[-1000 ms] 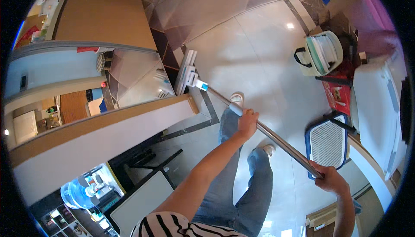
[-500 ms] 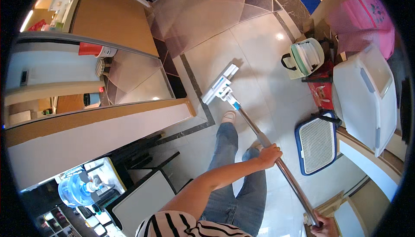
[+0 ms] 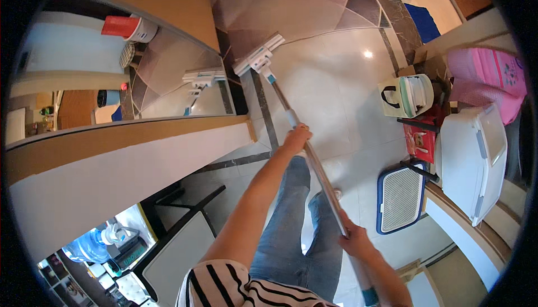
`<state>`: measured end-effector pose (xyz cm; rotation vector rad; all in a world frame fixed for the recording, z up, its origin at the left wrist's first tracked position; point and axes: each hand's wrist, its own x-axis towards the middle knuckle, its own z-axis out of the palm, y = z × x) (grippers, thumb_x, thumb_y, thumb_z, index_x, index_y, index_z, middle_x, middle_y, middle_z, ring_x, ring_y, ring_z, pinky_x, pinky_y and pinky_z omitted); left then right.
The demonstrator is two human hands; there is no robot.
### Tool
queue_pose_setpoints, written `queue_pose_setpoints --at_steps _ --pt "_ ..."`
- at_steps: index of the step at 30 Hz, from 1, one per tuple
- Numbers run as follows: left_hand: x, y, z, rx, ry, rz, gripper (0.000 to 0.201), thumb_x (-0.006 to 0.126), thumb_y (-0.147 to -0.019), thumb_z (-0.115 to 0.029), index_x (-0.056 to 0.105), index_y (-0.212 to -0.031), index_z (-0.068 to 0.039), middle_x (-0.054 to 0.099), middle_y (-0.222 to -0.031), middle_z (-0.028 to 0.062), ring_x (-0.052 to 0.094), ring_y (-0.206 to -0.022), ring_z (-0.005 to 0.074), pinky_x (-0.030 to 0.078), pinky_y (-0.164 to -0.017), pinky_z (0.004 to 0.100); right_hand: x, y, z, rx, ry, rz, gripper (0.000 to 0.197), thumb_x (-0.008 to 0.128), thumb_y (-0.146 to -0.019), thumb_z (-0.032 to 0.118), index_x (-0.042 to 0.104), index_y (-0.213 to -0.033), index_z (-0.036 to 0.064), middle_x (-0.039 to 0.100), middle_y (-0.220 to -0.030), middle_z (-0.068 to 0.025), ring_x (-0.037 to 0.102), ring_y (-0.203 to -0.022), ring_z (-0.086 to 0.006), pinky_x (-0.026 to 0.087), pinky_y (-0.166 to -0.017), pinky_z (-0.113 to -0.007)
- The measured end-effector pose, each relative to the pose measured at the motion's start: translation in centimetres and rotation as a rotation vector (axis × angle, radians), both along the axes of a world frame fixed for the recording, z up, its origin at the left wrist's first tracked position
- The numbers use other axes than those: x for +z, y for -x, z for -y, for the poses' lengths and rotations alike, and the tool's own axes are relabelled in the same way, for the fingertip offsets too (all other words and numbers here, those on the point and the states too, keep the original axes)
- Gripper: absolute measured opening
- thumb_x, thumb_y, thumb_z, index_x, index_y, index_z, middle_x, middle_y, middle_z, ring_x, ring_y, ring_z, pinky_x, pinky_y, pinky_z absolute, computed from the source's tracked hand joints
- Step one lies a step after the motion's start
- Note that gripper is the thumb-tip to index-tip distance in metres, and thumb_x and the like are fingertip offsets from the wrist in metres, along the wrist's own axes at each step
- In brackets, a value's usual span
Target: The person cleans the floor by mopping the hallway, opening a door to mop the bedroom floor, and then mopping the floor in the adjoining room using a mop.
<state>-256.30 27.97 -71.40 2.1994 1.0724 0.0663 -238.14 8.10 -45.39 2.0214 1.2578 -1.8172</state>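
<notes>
A long mop [image 3: 319, 167] with a metallic pole slants across the view in front of my legs. Its wide white and grey head [image 3: 259, 55] lies on the floor by the dark tile border, at the edge of the patterned mat. My left hand [image 3: 298, 140] is wrapped round the upper-middle stretch of the pole, arm reaching forward. Lower down, my right hand [image 3: 357, 238] grips the same pole near my right thigh. The pole's teal-tipped end [image 3: 370, 296] passes beside my right forearm.
A mirrored cabinet [image 3: 168, 83] stands left, reflecting the mop head. On the right are a cream bag [image 3: 412, 95], a white storage bin [image 3: 473, 161], pink fabric [image 3: 487, 77] and a blue-rimmed grate tray [image 3: 401, 199]. A black-framed chair [image 3: 176, 251] sits at lower left, beside a water jug [image 3: 89, 245].
The mop head has slid forward and left toward the cabinet and mat. My left hand moved forward-left with the pole. My right hand came up and inward from the lower right.
</notes>
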Motion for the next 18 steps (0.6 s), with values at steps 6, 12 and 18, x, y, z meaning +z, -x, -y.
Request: queue_pose_setpoints --at_steps 6,12,18 --pt "4.5 -3.1 5.2 0.149 -0.022 0.282 0.009 0.054 -0.055 -0.004 0.048 -0.06 -0.008 0.049 -0.074 0.0063 0.046 -0.086 0.0239 0.043 -0.064 0.0347 9.0 -3.1 -1.3 0.038 0.124 0.028 0.067 0.048 -0.066 0.002 0.021 -0.126 0.0143 0.056 -0.079 -0.0178 0.057 -0.072 -0.0227 0.044 -0.067 -0.029" --pt "8.6 -5.9 11.6 0.129 0.015 0.351 0.009 0.052 -0.055 -0.003 0.045 -0.059 -0.007 0.047 -0.072 0.0073 0.045 -0.081 0.0255 0.041 -0.064 0.0338 16.4 -5.2 0.8 0.216 0.276 0.114 0.073 0.048 -0.064 0.005 0.012 -0.127 0.0148 0.053 -0.078 -0.0273 0.054 -0.074 -0.039 0.043 -0.071 -0.039" --pt "15.2 -11.2 20.6 -0.028 0.209 0.368 0.011 0.053 -0.057 -0.002 0.046 -0.063 -0.009 0.046 -0.072 0.0071 0.043 -0.076 0.0247 0.039 -0.061 0.0368 26.7 -6.5 6.8 0.257 0.152 0.169 0.061 0.046 -0.066 0.005 0.028 -0.124 0.0133 0.05 -0.069 -0.0112 0.047 -0.06 -0.0193 0.039 -0.054 -0.027"
